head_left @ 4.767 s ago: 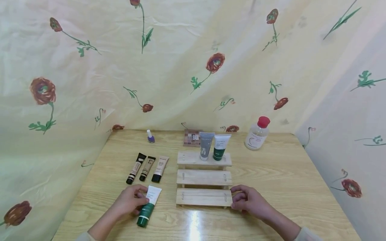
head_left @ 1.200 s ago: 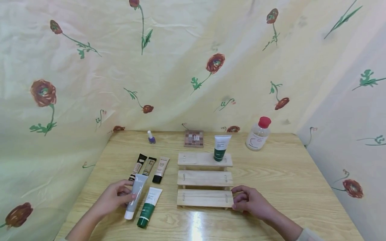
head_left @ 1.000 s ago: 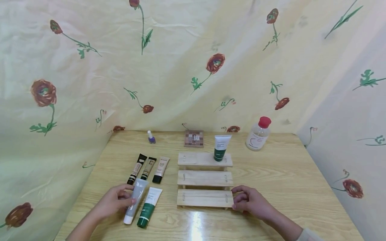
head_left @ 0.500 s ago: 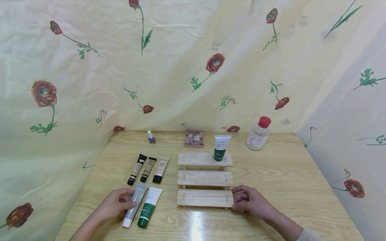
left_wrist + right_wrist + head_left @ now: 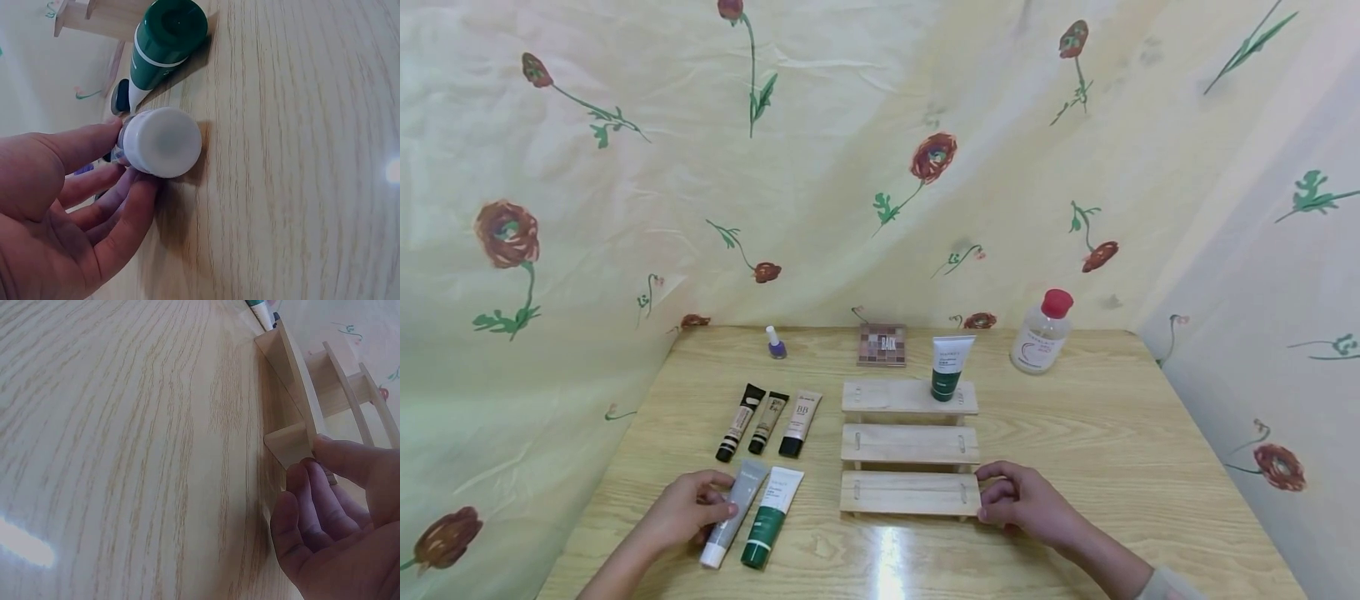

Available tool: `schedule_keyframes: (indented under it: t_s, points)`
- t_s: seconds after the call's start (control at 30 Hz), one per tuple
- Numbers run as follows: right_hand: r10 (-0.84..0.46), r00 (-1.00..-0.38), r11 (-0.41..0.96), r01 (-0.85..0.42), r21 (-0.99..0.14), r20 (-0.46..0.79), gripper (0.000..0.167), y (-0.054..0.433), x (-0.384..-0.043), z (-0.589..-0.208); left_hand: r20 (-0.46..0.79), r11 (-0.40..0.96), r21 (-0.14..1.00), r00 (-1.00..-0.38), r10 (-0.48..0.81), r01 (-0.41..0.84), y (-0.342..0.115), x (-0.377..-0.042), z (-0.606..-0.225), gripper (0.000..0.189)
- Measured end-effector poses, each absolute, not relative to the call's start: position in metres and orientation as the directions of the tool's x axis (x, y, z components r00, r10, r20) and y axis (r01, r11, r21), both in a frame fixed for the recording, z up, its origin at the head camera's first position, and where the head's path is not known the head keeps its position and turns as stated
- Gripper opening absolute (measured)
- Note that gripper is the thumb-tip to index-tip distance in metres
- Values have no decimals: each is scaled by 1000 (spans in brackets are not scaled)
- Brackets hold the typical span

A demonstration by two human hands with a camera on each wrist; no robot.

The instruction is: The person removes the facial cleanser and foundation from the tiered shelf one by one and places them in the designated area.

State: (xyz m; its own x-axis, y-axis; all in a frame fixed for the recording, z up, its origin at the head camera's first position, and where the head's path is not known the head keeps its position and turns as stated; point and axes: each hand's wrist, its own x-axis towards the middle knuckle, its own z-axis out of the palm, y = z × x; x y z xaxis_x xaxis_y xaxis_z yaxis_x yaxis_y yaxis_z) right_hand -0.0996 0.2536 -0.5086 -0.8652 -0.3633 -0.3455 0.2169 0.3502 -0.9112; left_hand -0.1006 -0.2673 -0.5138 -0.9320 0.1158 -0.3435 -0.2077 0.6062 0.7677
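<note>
My left hand (image 5: 688,510) pinches a grey squeeze tube (image 5: 739,504) between thumb and fingers. Its white cap (image 5: 167,144) faces the left wrist camera, close over the tabletop. Just right of it lies a white and green squeeze tube (image 5: 772,518), cap towards me. My right hand (image 5: 1026,507) grips the right end of the lowest step on a three-step wooden display rack (image 5: 910,492); the right wrist view has thumb and fingertips at the board's edge (image 5: 306,394). A second white and green tube (image 5: 951,368) stands cap down on the top step, at its right.
Left of the rack lie a black-capped concealer tube (image 5: 741,421), a gold-brown tube (image 5: 768,422) and a BB cream tube (image 5: 801,423). Along the back stand purple nail polish (image 5: 777,343), an eyeshadow palette (image 5: 882,346) and a clear red-capped bottle (image 5: 1041,337). Floral cloth (image 5: 820,167) hangs behind the table.
My left hand has let go of the white and green tube and brought the grey tube from the top step to its left side, lowering it towards the table. My right hand stays put.
</note>
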Motion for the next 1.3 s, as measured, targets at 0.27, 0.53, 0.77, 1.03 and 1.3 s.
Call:
schedule_keyframes:
  t_s: [0.27, 0.53, 0.77, 1.03, 1.3]
  points:
    - [-364, -865, 356, 213, -910, -345, 58, 254, -100, -507, -325, 624, 759, -938, 117, -185, -271, -100, -511, 43]
    - [-380, -865, 353, 192, -916, -328, 58, 255, -101, -510, -229, 657, 749, -964, 131, -89, -269, -115, -491, 37]
    - [-384, -863, 351, 191, -916, -327, 58, 256, -101, -510, 9, 655, 743, -981, 196, 137, -238, -145, -464, 31]
    - [-391, -862, 353, 184, -917, -324, 57, 257, -102, -505, 147, 544, 777, -931, 333, 317, -161, -181, -426, 30]
    - [-378, -861, 351, 206, -913, -340, 56, 255, -100, -507, 174, 419, 830, -885, 432, 368, -90, -210, -404, 33]
